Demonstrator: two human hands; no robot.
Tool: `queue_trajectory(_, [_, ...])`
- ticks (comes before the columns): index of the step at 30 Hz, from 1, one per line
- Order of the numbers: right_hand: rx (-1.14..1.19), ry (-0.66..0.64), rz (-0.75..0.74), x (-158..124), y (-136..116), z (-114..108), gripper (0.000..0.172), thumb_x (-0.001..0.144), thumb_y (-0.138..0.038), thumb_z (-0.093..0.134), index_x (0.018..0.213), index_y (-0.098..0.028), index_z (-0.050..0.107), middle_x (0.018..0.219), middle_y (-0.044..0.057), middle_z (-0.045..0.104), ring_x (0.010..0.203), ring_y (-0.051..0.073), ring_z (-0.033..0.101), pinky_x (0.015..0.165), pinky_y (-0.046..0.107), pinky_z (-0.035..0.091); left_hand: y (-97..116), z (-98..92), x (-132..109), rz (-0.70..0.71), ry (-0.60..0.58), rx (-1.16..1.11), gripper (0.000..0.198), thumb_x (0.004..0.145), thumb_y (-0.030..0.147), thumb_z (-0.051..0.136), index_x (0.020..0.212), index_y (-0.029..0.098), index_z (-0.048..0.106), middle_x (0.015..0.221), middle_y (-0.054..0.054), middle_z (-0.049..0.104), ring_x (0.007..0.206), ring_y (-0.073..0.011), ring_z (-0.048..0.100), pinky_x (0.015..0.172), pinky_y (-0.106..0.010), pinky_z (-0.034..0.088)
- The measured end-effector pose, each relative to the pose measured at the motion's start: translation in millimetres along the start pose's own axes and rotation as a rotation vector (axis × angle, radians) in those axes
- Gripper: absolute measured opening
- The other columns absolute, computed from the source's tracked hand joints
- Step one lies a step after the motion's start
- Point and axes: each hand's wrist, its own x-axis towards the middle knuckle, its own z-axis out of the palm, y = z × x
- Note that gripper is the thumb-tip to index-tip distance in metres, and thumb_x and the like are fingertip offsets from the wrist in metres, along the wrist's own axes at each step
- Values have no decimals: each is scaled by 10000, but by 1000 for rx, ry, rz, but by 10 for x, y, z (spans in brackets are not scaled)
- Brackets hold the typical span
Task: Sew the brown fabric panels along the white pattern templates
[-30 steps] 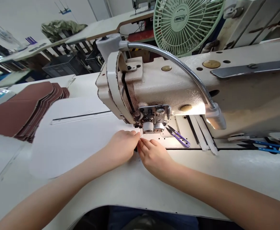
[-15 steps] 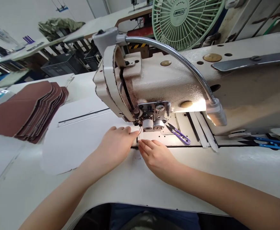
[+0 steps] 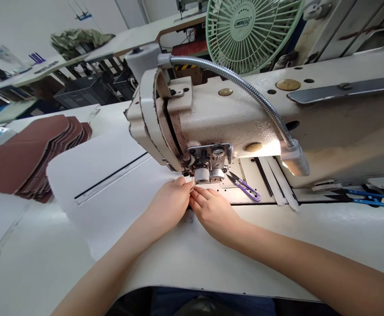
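Under the head of a sewing machine (image 3: 208, 116), a large white sheet-like panel (image 3: 113, 197) lies on the table, with a black strip (image 3: 111, 174) along a slot in it. My left hand (image 3: 174, 199) is closed on the panel's edge just in front of the presser area. Touching it, my right hand (image 3: 211, 210) has its fingers pressed together at the same edge. What those right fingertips hold is hidden. Purple-handled thread snips (image 3: 244, 186) lie on the machine bed right of my hands.
White strips (image 3: 281, 184) lie on the bed farther right, with blue-handled snips (image 3: 372, 197) beyond. A stack of brown panels (image 3: 30, 151) sits at the left. A lamp on a flexible metal neck (image 3: 295, 158) lights the bed. A green fan (image 3: 247, 30) stands behind.
The white panel has turned, its left end swinging toward me and its far edge showing more. My left hand has shifted slightly nearer, and both hands' fingertips now meet.
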Motion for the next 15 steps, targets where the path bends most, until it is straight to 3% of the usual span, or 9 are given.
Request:
queue_trajectory(10, [123,-31,76,75,41,22,324,857,-66,426,1083,-23,655,1120,186,675,1074,278,612,869,368,512,62,-70,104,-69,-16,-21,270,873,52,364,896,132,620,913,-108,632,896,-251,592,794,-352,452])
queue_trajectory(15, [217,82,103,56,56,18,313,836,-56,428,1043,-50,663,1115,172,681,1073,279,614,855,383,518,-20,-33,80,-7,38,-17,279,818,5,358,858,143,597,887,-89,610,847,-226,570,741,-329,450])
